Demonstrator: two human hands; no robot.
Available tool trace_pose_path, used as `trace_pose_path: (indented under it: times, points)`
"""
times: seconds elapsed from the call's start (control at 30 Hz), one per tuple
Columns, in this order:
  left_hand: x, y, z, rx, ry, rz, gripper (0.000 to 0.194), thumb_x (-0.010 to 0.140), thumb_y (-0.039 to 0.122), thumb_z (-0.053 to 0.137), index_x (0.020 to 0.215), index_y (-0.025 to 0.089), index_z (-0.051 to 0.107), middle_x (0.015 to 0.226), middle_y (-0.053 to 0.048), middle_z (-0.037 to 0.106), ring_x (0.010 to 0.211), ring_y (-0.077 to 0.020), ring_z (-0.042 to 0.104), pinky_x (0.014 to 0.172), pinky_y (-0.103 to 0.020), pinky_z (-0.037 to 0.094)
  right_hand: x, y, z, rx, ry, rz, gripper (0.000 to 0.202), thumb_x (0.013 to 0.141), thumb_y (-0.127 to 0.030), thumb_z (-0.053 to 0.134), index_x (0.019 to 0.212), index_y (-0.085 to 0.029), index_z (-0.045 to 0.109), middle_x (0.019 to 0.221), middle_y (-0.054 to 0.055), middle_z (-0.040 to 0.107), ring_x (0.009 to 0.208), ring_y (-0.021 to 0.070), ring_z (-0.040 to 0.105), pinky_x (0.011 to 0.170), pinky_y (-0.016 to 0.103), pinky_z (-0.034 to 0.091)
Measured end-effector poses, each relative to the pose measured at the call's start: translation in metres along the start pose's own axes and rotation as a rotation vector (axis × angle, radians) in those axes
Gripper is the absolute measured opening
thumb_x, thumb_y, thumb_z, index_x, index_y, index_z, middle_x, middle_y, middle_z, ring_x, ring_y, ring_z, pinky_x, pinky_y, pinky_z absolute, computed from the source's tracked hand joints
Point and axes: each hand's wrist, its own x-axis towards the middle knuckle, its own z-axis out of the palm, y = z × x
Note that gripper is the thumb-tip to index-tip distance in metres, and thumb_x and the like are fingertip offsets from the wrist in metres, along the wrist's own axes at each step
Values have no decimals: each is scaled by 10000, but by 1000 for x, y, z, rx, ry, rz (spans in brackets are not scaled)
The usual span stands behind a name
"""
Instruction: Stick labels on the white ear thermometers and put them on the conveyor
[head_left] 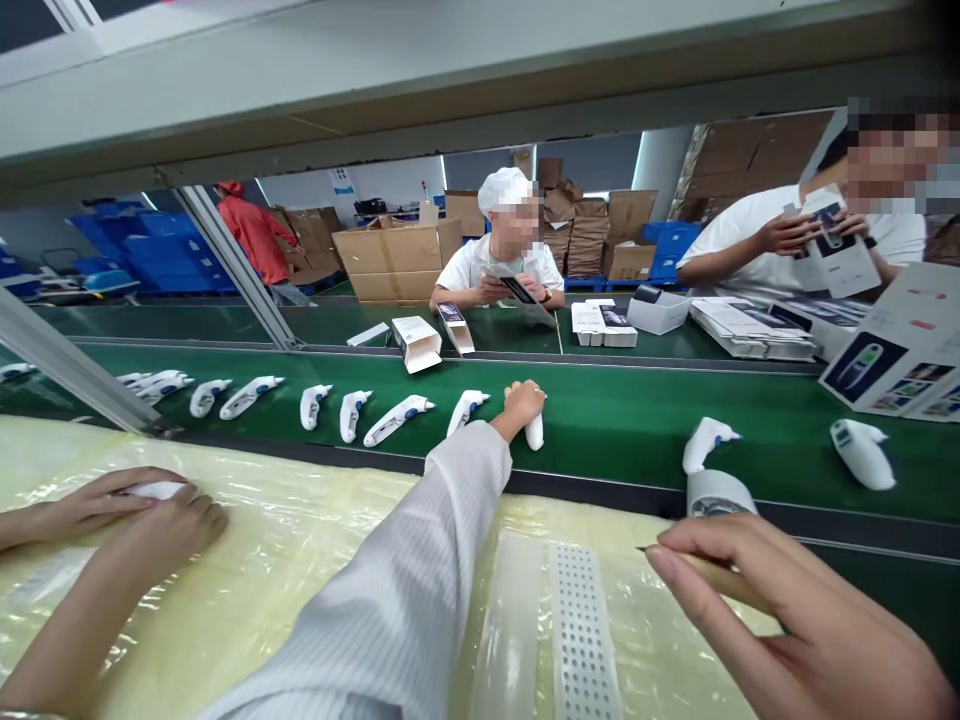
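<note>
My left hand [523, 403] stretches out over the green conveyor belt, its fingers closed round a white handheld thermometer [535, 432]. The hand hides most of that thermometer's upper part. Close to the camera, my right hand [795, 610] pinches a thin tan tool [724, 580] with a dark pointed tip; its exact kind I cannot make out. Below my left sleeve lies a strip with rows of small round dots [582, 625], beside a plain translucent strip [511, 620]. Just beyond my right hand stands a white roll [718, 492].
Several white thermometers line the belt [615, 420], including one at the right [862, 453]. A co-worker's hands [165, 510] handle a small white piece on the yellow plastic-covered table [300, 520]. Across the belt, two people handle printed boxes. A slanted metal post [236, 265] stands left.
</note>
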Motion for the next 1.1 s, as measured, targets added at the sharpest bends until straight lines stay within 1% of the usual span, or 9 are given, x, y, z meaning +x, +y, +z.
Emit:
trace_pose_path:
  times: [0.1, 0.2, 0.33, 0.4, 0.47, 0.53, 0.7, 0.9, 1.1]
  points:
    - [-10, 2, 0, 44, -23, 50, 356, 959, 329, 615, 1274, 167, 576, 1333, -113, 561, 1169, -269, 580, 983, -503, 496, 2, -10, 1, 21, -133, 0, 236, 978, -431, 511, 848, -276, 632, 821, 11, 703, 620, 148, 677, 477, 223, 499]
    - [-42, -6, -13, 23, -143, 134, 266, 986, 223, 519, 1229, 163, 608, 1336, -107, 556, 1227, -261, 532, 1063, -484, 417, -6, -21, 11, 54, -282, 69, 220, 991, -370, 486, 860, -265, 629, 873, 22, 695, 691, 163, 681, 563, 256, 514]
    - [-133, -36, -54, -28, -410, 327, 191, 915, 126, 527, 943, 192, 704, 1168, -51, 651, 1175, -211, 564, 1088, -371, 393, -30, -33, 29, 133, -530, 75, 216, 987, -274, 468, 891, -254, 661, 853, 22, 676, 651, 153, 650, 543, 252, 478]
    - [-186, -53, -69, 28, -558, 580, 195, 915, 160, 536, 1007, 213, 699, 1244, -72, 625, 1236, -236, 529, 1096, -401, 387, -41, -38, 36, 141, -627, 46, 223, 968, -210, 478, 857, -243, 668, 832, 16, 660, 637, 144, 636, 544, 248, 463]
    - [-229, -69, -73, 117, -641, 659, 231, 905, 239, 620, 1128, 239, 683, 1333, -97, 590, 1323, -278, 461, 1133, -439, 341, -50, -43, 42, 126, -685, 22, 203, 938, -162, 513, 849, -235, 680, 819, 11, 651, 655, 149, 637, 577, 256, 472]
    - [-254, -83, -67, 210, -645, 668, 338, 891, 303, 680, 1222, 245, 656, 1387, -126, 558, 1379, -318, 397, 1162, -477, 282, -57, -48, 46, 106, -704, 6, 186, 922, -144, 540, 852, -228, 690, 807, 10, 649, 679, 161, 644, 605, 268, 482]
    - [-262, -101, -45, 258, -584, 672, 417, 894, 330, 704, 1304, 285, 636, 1442, -125, 530, 1391, -347, 391, 1163, -515, 255, -71, -54, 58, 12, -630, -47, 170, 928, -153, 546, 845, -203, 686, 783, 18, 647, 665, 183, 635, 588, 293, 455]
    - [-257, -102, -45, 249, -575, 675, 526, 832, 405, 758, 1335, 328, 626, 1461, -133, 517, 1369, -366, 420, 1144, -536, 279, -76, -59, 66, -35, -593, -92, 180, 920, -140, 538, 813, -197, 671, 777, 28, 655, 665, 197, 633, 629, 316, 461]
    - [-259, -102, -44, 274, -573, 684, 510, 837, 407, 747, 1326, 310, 638, 1458, -150, 516, 1365, -380, 416, 1128, -541, 284, -77, -59, 68, -3, -614, -59, 177, 927, -151, 535, 820, -196, 668, 797, 28, 658, 684, 197, 639, 643, 320, 467]
